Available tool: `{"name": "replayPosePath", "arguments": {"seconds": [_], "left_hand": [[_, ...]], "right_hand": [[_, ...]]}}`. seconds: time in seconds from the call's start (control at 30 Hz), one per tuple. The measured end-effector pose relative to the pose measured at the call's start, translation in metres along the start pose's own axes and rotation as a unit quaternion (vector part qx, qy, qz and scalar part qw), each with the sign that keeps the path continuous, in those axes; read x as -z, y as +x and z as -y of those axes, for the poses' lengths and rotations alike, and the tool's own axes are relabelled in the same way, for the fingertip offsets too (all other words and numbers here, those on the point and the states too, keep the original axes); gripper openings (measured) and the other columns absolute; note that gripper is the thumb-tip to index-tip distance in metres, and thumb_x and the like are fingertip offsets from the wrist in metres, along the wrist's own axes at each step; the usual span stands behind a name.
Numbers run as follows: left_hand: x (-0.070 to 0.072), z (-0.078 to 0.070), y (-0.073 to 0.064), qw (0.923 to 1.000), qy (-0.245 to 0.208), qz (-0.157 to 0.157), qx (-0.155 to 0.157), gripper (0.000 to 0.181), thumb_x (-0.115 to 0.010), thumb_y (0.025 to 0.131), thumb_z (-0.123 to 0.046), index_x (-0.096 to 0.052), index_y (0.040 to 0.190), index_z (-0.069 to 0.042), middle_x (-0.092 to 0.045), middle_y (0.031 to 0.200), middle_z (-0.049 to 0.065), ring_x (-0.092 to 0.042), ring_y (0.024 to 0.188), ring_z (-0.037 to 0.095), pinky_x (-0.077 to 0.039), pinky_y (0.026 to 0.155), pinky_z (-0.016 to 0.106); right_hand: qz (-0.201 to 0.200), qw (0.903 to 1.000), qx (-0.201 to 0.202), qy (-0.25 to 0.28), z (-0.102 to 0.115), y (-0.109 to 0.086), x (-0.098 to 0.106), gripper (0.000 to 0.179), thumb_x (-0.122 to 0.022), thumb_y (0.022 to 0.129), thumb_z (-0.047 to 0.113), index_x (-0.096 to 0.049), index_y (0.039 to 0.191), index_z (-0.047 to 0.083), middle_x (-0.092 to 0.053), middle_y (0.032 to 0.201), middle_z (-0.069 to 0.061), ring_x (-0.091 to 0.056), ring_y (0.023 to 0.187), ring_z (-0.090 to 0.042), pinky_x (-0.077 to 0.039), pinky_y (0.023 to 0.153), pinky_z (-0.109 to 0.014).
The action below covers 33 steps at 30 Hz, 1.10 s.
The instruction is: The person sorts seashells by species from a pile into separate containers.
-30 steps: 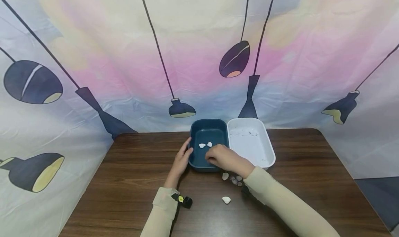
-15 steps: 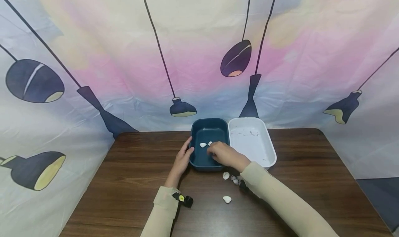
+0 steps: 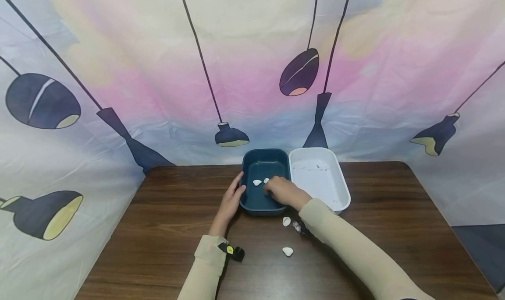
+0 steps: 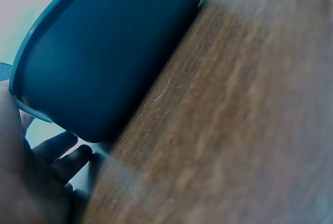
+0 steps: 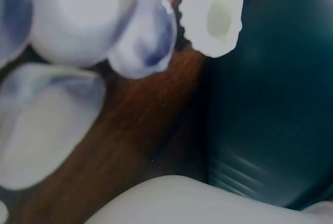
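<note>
My left hand [image 3: 230,199] rests along the left side of a dark teal tray [image 3: 264,213], fingers stretched along its wall and thumb at the rim. In the left wrist view, those fingers [image 4: 70,156] lie beside the tray's outer wall [image 4: 104,57]. My right hand [image 3: 283,190] reaches over the tray's right side, fingers bent down into it; I cannot tell whether they hold anything. Just left of its fingertips lie two small white shells, one shell [image 3: 257,182] in full view and the other shell [image 3: 266,180] partly covered by the hand.
A white tray [image 3: 321,184] with dark specks stands against the teal one on the right. In front lie a pale shell [image 3: 286,221], several purplish shells [image 5: 145,37] partly under the right sleeve, and a white shell [image 3: 287,252] nearer. A patterned cloth [image 3: 252,81] hangs behind the table.
My right hand has shifted slightly right and away from me inside the teal tray, partly covering the second white shell. My left hand stays at the tray's side.
</note>
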<state>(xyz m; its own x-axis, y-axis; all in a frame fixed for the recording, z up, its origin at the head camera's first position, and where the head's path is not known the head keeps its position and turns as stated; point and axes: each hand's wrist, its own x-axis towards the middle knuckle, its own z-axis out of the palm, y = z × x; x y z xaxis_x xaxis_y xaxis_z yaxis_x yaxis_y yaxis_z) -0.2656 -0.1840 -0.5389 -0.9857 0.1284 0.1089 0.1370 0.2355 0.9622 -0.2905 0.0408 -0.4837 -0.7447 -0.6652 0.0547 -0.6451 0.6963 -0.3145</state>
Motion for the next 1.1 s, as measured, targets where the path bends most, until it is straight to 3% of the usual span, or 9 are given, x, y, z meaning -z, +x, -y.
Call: {"name": "replayPosePath", "arguments": {"seconds": [0.13,0.23,0.4,0.53,0.83,1.1], "left_hand": [[0.0,0.001,0.0,1.0,0.006,-0.002,-0.004,0.054,-0.049,0.114,-0.027,-0.038,0.165,-0.015,-0.032,0.171,0.012,-0.025,0.158,0.036,-0.023,0.124,0.062],[-0.001,0.002,-0.001,0.9999,0.011,0.0,-0.002,0.054,-0.048,0.114,-0.027,-0.038,0.165,-0.017,-0.032,0.171,0.012,-0.025,0.158,0.037,-0.023,0.124,0.063],[-0.002,0.004,0.0,0.9999,0.011,0.005,0.002,0.053,-0.047,0.114,-0.024,-0.037,0.166,-0.016,-0.031,0.171,0.014,-0.024,0.158,0.038,-0.024,0.123,0.064],[-0.002,0.004,-0.001,1.0,0.004,0.004,0.003,0.053,-0.047,0.114,-0.023,-0.037,0.166,-0.016,-0.031,0.171,0.013,-0.024,0.158,0.037,-0.022,0.123,0.064],[-0.002,0.003,0.0,0.9999,-0.007,-0.002,0.009,0.054,-0.049,0.113,-0.021,-0.037,0.165,-0.013,-0.03,0.171,0.014,-0.023,0.159,0.038,-0.021,0.124,0.064],[-0.002,0.002,0.001,1.0,-0.004,-0.003,0.006,0.054,-0.048,0.114,-0.022,-0.036,0.165,-0.011,-0.03,0.171,0.015,-0.023,0.159,0.038,-0.021,0.124,0.064]], "right_hand": [[0.013,0.9997,-0.017,-0.012,0.002,0.0,-0.001,0.014,-0.076,0.092,-0.003,-0.079,0.092,0.01,-0.073,0.087,-0.002,-0.063,0.076,-0.016,-0.058,0.074,-0.035],[0.018,0.9992,-0.021,-0.029,0.003,-0.001,-0.001,0.016,-0.078,0.092,0.001,-0.079,0.105,0.009,-0.075,0.099,-0.006,-0.069,0.087,-0.02,-0.06,0.082,-0.039],[0.021,0.9987,-0.034,-0.031,0.004,-0.004,-0.002,0.046,-0.08,0.093,0.005,-0.067,0.137,0.006,-0.069,0.13,-0.018,-0.07,0.114,-0.031,-0.058,0.097,-0.045],[0.021,0.9989,-0.042,-0.006,0.004,-0.007,-0.001,0.062,-0.079,0.096,0.008,-0.054,0.152,0.008,-0.061,0.143,-0.02,-0.066,0.123,-0.034,-0.056,0.102,-0.047],[-0.025,0.9962,-0.047,0.07,0.005,-0.019,0.017,0.065,-0.079,0.094,0.004,-0.051,0.153,0.009,-0.059,0.147,-0.022,-0.062,0.129,-0.038,-0.053,0.104,-0.053],[-0.065,0.9956,-0.02,0.065,0.005,-0.031,0.028,0.051,-0.08,0.094,0.007,-0.062,0.142,0.007,-0.067,0.133,-0.016,-0.068,0.114,-0.029,-0.057,0.093,-0.046]]}}
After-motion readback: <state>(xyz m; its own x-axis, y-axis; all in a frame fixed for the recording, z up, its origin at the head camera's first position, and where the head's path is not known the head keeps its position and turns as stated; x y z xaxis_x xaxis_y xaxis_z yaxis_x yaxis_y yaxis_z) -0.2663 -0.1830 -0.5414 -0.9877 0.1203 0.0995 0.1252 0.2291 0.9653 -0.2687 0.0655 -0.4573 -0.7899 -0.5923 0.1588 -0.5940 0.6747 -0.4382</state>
